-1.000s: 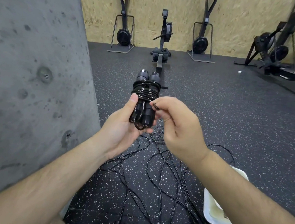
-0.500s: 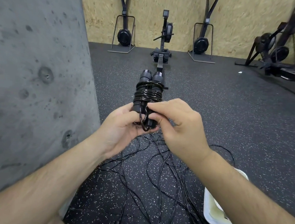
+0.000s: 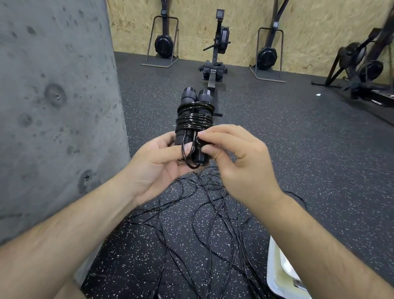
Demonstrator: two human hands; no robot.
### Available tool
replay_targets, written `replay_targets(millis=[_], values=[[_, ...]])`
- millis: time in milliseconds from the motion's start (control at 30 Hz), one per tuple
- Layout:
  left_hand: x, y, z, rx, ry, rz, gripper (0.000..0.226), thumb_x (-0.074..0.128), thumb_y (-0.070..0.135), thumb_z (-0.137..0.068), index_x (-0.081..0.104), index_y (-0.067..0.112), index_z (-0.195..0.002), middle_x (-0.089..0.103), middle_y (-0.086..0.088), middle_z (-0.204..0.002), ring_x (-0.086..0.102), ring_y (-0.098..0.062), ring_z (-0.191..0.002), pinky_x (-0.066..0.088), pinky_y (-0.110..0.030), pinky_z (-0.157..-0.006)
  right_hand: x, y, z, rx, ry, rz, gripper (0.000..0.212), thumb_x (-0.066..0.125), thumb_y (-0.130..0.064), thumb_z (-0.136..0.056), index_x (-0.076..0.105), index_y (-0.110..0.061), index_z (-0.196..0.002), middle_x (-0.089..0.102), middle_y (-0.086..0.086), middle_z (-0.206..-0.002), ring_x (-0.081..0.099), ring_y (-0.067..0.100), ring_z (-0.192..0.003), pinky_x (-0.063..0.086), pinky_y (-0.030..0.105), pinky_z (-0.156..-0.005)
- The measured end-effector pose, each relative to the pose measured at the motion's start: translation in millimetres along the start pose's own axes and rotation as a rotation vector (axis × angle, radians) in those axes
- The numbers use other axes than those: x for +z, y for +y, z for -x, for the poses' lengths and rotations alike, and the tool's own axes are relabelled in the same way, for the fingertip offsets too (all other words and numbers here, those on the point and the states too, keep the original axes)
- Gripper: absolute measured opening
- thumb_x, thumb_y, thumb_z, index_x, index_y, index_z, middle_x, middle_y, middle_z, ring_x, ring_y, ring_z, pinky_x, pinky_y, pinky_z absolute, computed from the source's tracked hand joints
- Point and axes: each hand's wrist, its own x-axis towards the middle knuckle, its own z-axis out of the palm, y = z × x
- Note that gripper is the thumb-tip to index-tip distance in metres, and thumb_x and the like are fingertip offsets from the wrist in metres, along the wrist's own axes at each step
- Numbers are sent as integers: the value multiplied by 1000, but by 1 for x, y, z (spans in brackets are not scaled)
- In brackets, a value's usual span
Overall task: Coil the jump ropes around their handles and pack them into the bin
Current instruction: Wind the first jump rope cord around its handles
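A black jump rope (image 3: 195, 118) is coiled round its two black handles, which I hold upright side by side in front of me. My left hand (image 3: 159, 160) grips the lower ends of the handles, thumb across a hanging loop of cord. My right hand (image 3: 237, 162) pinches the cord end against the right handle, just below the coils. Several loose black jump ropes (image 3: 199, 225) lie tangled on the floor beneath my hands. The white bin (image 3: 280, 276) stands at the lower right, mostly hidden by my right forearm.
A grey concrete pillar (image 3: 46, 104) fills the left side, close to my left arm. A rowing machine (image 3: 216, 56) and two ski trainers stand against the far plywood wall. More black gym equipment (image 3: 367, 68) sits at the far right on the speckled rubber floor.
My right hand moved in from beside the handles to press the cord end against them below the coils. The bundle stayed in my left hand, whose thumb now crosses the loop.
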Motion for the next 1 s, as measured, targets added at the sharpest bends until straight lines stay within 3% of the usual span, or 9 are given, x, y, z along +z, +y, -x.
replay_targets(millis=[100, 233, 467, 567, 700, 767, 833, 900, 1000], values=[[-1, 0, -1, -4, -4, -14, 51, 63, 3, -86, 50, -7, -135, 66, -20, -124, 68, -30, -108, 56, -45, -94, 1, -1, 0, 38, -19, 3, 21, 71, 2, -88, 77, -7, -106, 69, 1, -108, 63, 15, -104, 51, 33, -95], [-2, -2, -1, 17, 26, -137, 51, 62, 0, -89, 46, -9, -136, 66, -14, -122, 67, -24, -104, 57, -42, -92, 2, -2, -1, 163, -7, 19, 19, 77, -1, -82, 80, -10, -99, 61, 2, -98, 56, 4, -91, 43, 11, -87], [3, -8, 0, -4, -16, -214, 49, 54, 8, -95, 45, -1, -143, 56, -21, -144, 58, -29, -126, 41, -54, -112, 9, -5, -1, 145, 95, -15, 16, 76, 3, -79, 81, -8, -89, 74, 0, -89, 67, 12, -88, 55, 28, -84], [4, -8, 0, -6, -9, -248, 52, 54, 10, -94, 43, -2, -144, 58, -20, -142, 58, -29, -123, 45, -53, -107, 11, -9, 1, 220, 101, -30, 26, 76, 2, -77, 79, -16, -96, 73, -5, -90, 67, 15, -91, 53, 32, -87], [4, -6, -2, -37, 5, -167, 51, 40, 11, -93, 46, -2, -141, 65, -16, -132, 63, -27, -116, 56, -45, -94, 14, -12, 0, 429, 80, -141, 34, 80, -2, -75, 74, -33, -87, 68, -11, -85, 57, -1, -75, 44, 18, -75], [3, -3, -1, -46, 17, -143, 51, 33, 13, -96, 45, 0, -144, 60, -19, -140, 58, -32, -127, 49, -51, -105, 15, -16, -1, 507, 112, -250, 28, 81, -3, -75, 75, -29, -83, 68, -8, -80, 52, 3, -65, 47, 25, -69], [1, -3, -1, -52, 27, -139, 50, 31, 14, -101, 41, 1, -148, 53, -20, -147, 45, -39, -141, 33, -59, -115, 15, -19, -2, 540, 140, -316, 22, 81, -2, -75, 77, -23, -81, 73, -4, -81, 61, 17, -71, 54, 30, -74], [1, -4, -1, -44, 34, -161, 48, 34, 16, -104, 40, 1, -149, 49, -21, -151, 38, -40, -144, 25, -63, -118, 16, -21, -2, 538, 152, -325, 20, 80, -1, -76, 78, -20, -81, 75, -5, -82, 67, 16, -80, 55, 29, -80], [4, -6, 2, -12, 45, -234, 50, 43, 21, -101, 42, 0, -146, 55, -17, -146, 53, -30, -131, 47, -52, -109, 20, -21, 1, 540, 158, -312, 18, 78, 1, -78, 79, -17, -82, 76, -6, -85, 68, 6, -83, 50, 17, -80]])
